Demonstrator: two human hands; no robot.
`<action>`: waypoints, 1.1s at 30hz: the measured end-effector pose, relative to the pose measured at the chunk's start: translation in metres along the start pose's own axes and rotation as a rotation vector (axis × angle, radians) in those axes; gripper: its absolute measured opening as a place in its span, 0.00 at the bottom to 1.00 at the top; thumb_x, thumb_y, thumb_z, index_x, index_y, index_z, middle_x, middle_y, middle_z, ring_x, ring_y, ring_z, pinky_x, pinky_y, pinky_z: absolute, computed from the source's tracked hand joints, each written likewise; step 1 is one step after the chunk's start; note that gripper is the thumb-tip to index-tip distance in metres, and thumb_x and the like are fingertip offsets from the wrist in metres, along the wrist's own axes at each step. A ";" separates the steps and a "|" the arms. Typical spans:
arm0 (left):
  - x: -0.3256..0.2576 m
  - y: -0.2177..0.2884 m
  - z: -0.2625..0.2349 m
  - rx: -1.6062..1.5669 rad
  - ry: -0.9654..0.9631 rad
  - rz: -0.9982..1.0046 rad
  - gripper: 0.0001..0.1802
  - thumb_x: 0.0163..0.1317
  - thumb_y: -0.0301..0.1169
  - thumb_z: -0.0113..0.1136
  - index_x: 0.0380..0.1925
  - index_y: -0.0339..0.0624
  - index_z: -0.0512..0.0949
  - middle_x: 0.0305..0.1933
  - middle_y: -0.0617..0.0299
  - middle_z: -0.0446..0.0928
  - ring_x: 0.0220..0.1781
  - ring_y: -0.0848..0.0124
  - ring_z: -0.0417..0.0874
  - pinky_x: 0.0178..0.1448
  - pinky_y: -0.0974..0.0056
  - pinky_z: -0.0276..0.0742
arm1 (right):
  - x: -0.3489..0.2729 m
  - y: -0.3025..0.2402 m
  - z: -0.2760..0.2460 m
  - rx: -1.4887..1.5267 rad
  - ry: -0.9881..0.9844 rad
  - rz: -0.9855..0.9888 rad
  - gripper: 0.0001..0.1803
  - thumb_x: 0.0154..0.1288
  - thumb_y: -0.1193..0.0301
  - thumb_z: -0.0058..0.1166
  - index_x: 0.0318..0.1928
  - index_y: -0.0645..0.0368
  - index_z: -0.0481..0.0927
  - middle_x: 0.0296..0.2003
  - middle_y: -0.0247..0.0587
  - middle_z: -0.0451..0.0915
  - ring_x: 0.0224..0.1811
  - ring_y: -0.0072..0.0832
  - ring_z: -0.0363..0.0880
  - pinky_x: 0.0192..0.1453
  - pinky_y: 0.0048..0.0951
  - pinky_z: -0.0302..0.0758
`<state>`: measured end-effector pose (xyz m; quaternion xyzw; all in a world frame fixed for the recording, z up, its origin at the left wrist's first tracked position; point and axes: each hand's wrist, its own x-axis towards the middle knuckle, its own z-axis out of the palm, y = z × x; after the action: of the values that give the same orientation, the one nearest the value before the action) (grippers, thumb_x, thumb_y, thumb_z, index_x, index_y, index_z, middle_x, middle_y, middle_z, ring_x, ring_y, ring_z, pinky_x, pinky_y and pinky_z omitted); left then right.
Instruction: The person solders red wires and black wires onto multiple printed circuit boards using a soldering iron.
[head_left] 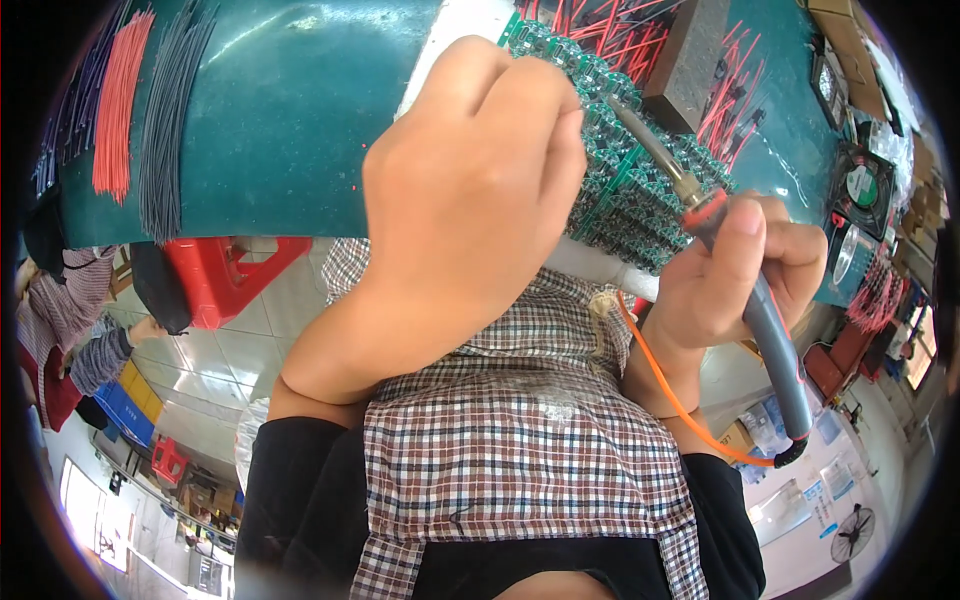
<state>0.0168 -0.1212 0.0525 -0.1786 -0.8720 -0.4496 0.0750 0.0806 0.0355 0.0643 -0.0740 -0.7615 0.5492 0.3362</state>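
Observation:
My left hand is curled into a loose fist over a panel of green circuit boards on the dark green table top. I see only its back, so whatever sits between the fingers is hidden. My right hand grips the grey handle of a soldering iron. The iron's metal shaft slants up and left across the boards toward my left hand, and its tip is hidden behind that hand. An orange cord runs from the handle's end across my checked apron.
Bundles of red wires and grey wires lie at the table's left. Cut red and black wires and a dark block lie beyond the boards. A small fan stands at the right. A red stool and another person are on the left.

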 end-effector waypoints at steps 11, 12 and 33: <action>-0.013 -0.004 -0.005 0.016 -0.021 -0.003 0.06 0.57 0.23 0.70 0.34 0.45 0.84 0.31 0.68 0.77 0.17 0.82 0.67 0.23 0.73 0.63 | -0.011 -0.001 -0.011 -0.058 -0.143 0.008 0.16 0.65 0.80 0.59 0.34 0.57 0.62 0.20 0.35 0.72 0.20 0.17 0.65 0.26 0.21 0.61; -0.014 -0.004 -0.004 0.009 -0.013 0.002 0.07 0.56 0.23 0.70 0.34 0.45 0.84 0.31 0.68 0.77 0.17 0.82 0.66 0.23 0.72 0.62 | -0.011 -0.001 -0.012 -0.060 -0.158 -0.001 0.16 0.65 0.80 0.60 0.35 0.57 0.62 0.20 0.35 0.72 0.20 0.17 0.65 0.26 0.21 0.61; -0.012 -0.004 -0.003 -0.001 -0.018 0.042 0.06 0.57 0.21 0.69 0.34 0.42 0.83 0.31 0.65 0.77 0.22 0.81 0.74 0.27 0.73 0.70 | -0.011 0.004 -0.012 -0.062 -0.157 -0.030 0.16 0.65 0.81 0.60 0.34 0.58 0.62 0.20 0.36 0.73 0.20 0.17 0.65 0.26 0.20 0.63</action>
<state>0.0260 -0.1283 0.0473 -0.2008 -0.8686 -0.4465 0.0766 0.0949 0.0413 0.0578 -0.0295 -0.8031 0.5244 0.2814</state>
